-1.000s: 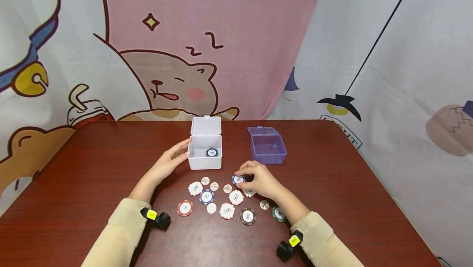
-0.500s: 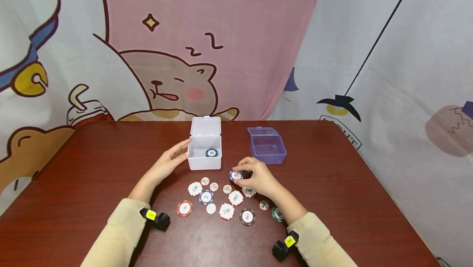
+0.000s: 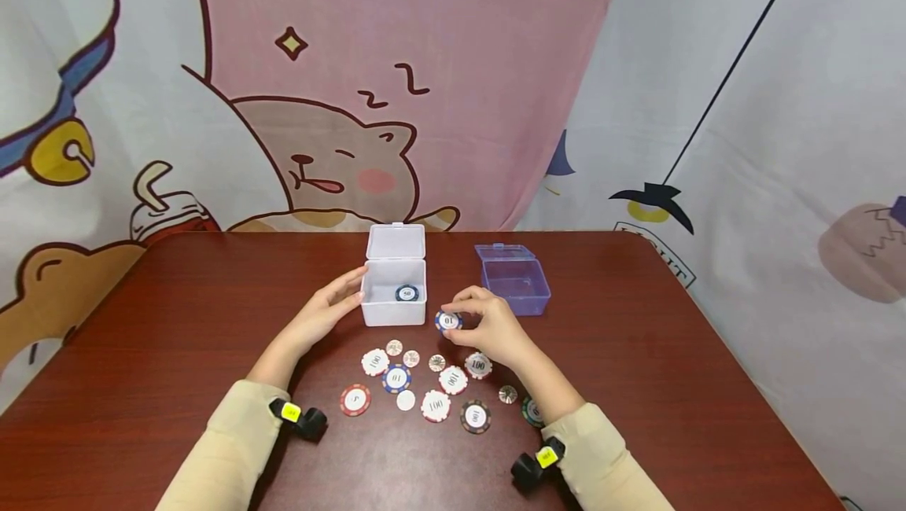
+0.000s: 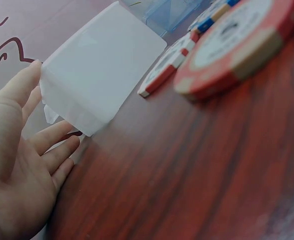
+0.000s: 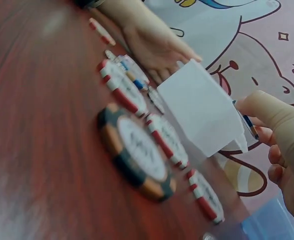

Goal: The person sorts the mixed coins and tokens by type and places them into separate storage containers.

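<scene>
Reddish-brown counter (image 3: pixel 637 354) carries an open-lidded white box (image 3: pixel 393 314); the left hand (image 3: pixel 320 314), fingers (image 4: pixel 61 154) spread, touches its nine o'clock side, apparently to steady it. At the box's four o'clock, the right hand (image 3: pixel 491 329) pinches a blue-edged chip (image 3: pixel 449 321) by opposite edges, likely leaving its face free.

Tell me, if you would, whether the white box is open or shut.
The white box is open: its lid stands raised at the back, and a chip shows inside.

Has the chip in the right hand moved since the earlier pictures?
Yes: in the head view, the chip has gone up and left, nearer the white box.
</scene>
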Tool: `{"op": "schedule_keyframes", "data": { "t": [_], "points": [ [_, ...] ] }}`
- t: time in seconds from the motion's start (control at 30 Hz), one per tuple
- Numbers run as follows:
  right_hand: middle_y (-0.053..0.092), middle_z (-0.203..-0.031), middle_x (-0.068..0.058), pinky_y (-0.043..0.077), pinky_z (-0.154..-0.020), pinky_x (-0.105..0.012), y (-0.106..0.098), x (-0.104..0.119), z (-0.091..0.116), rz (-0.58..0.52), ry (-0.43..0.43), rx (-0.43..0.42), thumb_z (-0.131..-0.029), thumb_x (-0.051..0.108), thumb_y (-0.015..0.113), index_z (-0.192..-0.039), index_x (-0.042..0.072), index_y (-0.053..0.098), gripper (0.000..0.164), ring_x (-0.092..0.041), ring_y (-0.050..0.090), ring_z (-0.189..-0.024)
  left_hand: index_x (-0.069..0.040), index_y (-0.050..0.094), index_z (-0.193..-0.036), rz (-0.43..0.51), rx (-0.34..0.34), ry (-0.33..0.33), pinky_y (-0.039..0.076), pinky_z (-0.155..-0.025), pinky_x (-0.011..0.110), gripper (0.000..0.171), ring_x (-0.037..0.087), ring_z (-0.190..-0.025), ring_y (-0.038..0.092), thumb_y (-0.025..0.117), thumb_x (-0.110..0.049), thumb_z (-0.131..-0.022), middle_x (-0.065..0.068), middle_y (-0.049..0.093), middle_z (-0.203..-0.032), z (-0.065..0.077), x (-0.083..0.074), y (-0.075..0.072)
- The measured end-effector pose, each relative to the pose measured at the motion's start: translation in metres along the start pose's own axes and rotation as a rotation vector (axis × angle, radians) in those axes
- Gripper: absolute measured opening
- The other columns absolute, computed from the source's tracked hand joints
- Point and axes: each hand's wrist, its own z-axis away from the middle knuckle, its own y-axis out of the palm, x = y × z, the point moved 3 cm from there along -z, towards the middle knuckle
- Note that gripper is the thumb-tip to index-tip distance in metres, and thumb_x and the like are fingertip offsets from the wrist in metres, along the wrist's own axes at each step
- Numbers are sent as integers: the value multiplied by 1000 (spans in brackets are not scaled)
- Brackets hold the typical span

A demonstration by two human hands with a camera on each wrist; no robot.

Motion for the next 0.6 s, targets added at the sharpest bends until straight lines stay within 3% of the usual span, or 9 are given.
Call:
{"op": "schedule_keyframes", "data": {
  "t": [0.27,0.6],
  "points": [
    [61,-98,2,48,-65,-30,0,9,-10,10,-45,-44,-70,7,84,-103,5,75,34,-15,54,-92,-9,36,-148,-8,-3,-4,26,-107,52,53,35,-136,32,53,-15,-99,22,37,-147,0,-1,0],
    [62,-97,1,46,-75,-33,2,23,-28,15,-117,-85,-70,8,84,-101,4,75,33,-16,54,-94,-10,36,-148,-5,-4,-4,26,-107,52,52,35,-136,32,52,-13,-99,21,37,-147,-1,0,1]
  ]
}}
